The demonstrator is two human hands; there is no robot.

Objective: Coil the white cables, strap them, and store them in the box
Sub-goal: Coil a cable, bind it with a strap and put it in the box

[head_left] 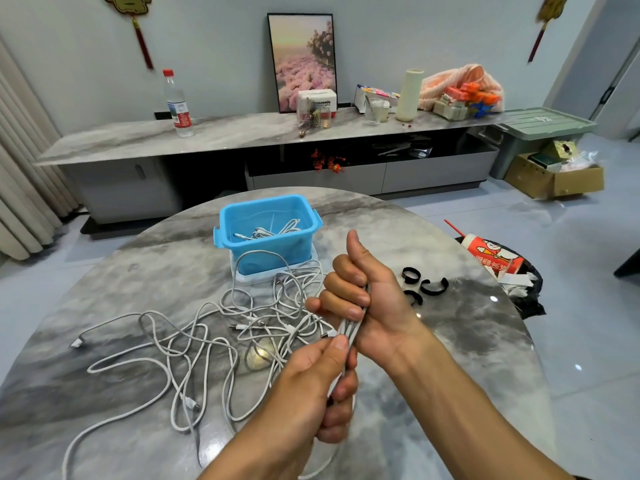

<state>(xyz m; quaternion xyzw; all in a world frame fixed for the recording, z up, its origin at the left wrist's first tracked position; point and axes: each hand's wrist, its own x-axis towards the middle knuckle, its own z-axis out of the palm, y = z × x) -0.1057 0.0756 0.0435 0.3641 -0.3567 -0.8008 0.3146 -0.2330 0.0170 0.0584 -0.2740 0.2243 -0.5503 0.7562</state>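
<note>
Cable bundle (349, 332) clenched between right hand (367, 292) above, left hand (322, 379) below. Straps (422, 285) right of right hand, box (268, 232) beyond. Risk: loosened grip while reaching for strap, coil springs apart.

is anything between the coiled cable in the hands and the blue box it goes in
Nothing visible blocks it. The white coiled cable, held by both hands, sits nearer than the open blue plastic box; only loose white cables lie flat on the marble table between.
</note>
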